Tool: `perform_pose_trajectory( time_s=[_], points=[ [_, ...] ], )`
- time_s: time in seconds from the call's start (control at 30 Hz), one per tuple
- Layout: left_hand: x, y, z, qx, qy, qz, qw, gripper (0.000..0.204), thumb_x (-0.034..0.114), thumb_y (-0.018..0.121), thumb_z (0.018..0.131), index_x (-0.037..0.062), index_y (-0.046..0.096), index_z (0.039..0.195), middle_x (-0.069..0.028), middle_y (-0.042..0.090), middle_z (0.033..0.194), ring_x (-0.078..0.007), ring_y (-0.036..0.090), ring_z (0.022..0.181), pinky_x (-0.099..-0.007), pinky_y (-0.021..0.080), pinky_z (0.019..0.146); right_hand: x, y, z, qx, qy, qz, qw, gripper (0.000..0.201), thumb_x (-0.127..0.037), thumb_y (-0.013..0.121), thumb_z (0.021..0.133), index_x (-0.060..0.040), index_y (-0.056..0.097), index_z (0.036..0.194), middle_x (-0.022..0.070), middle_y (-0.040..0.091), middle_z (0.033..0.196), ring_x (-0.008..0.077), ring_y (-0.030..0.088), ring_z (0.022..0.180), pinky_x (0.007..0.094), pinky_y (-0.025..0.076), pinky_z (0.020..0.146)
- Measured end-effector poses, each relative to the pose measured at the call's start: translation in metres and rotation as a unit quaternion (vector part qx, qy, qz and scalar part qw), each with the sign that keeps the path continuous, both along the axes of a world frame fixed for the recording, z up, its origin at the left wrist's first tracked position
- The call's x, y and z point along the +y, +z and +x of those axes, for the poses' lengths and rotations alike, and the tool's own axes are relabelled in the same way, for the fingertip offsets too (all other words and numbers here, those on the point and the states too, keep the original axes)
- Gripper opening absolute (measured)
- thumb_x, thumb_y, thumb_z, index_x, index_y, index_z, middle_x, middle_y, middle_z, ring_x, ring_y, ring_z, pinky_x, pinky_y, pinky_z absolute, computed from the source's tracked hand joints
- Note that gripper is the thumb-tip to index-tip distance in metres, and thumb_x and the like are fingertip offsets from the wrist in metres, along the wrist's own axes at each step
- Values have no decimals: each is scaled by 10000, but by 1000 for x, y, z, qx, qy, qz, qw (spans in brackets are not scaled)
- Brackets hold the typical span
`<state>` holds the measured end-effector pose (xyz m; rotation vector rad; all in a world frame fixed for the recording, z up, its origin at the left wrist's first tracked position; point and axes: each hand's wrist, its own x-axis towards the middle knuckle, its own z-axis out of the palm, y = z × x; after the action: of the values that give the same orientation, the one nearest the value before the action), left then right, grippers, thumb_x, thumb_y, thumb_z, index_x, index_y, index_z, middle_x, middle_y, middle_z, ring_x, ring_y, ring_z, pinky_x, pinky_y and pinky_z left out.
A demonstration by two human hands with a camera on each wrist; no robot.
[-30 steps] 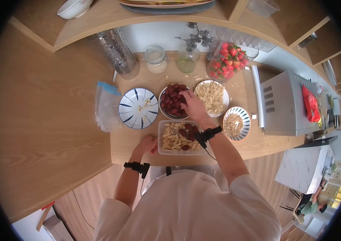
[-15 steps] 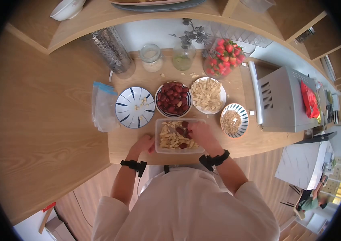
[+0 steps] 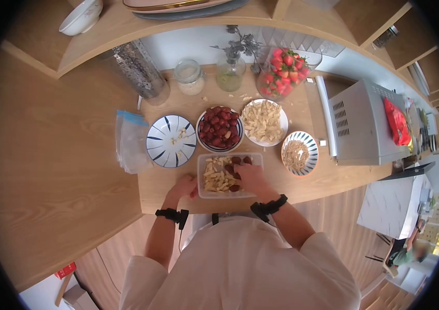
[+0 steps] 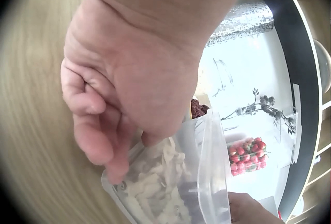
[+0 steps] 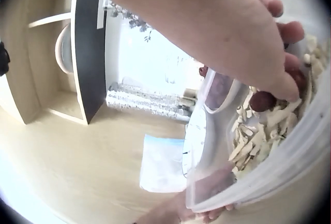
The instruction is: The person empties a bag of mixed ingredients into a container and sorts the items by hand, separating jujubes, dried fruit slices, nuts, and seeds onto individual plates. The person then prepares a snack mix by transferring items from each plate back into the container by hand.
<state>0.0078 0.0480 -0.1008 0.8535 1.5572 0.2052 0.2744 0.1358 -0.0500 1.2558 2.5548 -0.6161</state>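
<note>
Head view: a clear plastic container (image 3: 228, 175) sits at the near edge of the tabletop (image 3: 292, 188), holding pale slices and several dark red fruits. The right hand (image 3: 250, 178) lies inside it over the right half, fingers bent down onto the contents; whether they pinch a fruit cannot be told here. The left hand (image 3: 184, 187) grips the container's left wall. Behind, in a row from left to right: a striped plate (image 3: 171, 140) with a few crumbs, a bowl of red dates (image 3: 220, 129), a plate of pale slices (image 3: 264, 122) and a small patterned bowl (image 3: 298, 153). At the left edge lies a stack of zip bags (image 3: 130, 140); toward the far edge stand a jar (image 3: 189, 77), a vase (image 3: 229, 75) and a tub of strawberries (image 3: 281, 72). Left wrist view: the left hand (image 4: 129, 84) has its fingers (image 4: 95, 146) curled against the container (image 4: 176, 182) corner, thumb on the rim, clamped on it. Right wrist view: the right hand's fingertips (image 5: 289, 81) curl round a dark date (image 5: 264, 100) just above the slices. Judgement: to do this step well, the left hand should hold the container steady while the right sets fruit low into a bare patch, not dropping it from height, so slices stay inside.
</note>
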Motion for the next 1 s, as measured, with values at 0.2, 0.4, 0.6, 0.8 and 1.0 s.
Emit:
perform_pose_trajectory(
  time_s=[0.2,0.4,0.6,0.8,1.0],
  points=[
    [-1,3,4,-10,19,-11,1000,649,479,435,983,-50,639,668,-132,614,558,-222,616,476,-332,501,479,12,36,6,247,-52,-144,957,283,-224,718,794,-56,592,983,129,686,897,304,662,874,415,531,726],
    [-2,-5,1,-15,17,6,1000,680,521,428,986,-52,637,685,-129,613,560,-217,614,475,-330,496,476,13,38,-1,411,-85,-191,887,272,-119,679,816,-24,570,1046,104,654,797,221,620,639,329,497,603],
    [-1,1,2,1,15,-7,1000,706,538,416,988,-55,634,672,-129,611,554,-215,620,490,-330,501,493,12,58,-12,568,-168,-193,782,177,-3,463,937,-36,533,1096,19,557,802,84,492,606,238,409,561],
    [-1,2,2,-1,3,0,1000,719,543,411,989,-56,640,662,-135,609,544,-220,620,489,-331,503,498,23,69,-11,649,-247,-278,663,230,-37,339,982,-58,501,1144,4,491,809,58,421,601,207,353,523],
    [-1,1,1,-4,18,-3,1000,689,512,426,987,-56,642,662,-137,614,548,-220,617,479,-328,500,484,44,66,-14,670,-258,-247,651,226,-30,346,989,-62,470,1175,23,492,922,63,417,608,213,366,529]
  ],
)
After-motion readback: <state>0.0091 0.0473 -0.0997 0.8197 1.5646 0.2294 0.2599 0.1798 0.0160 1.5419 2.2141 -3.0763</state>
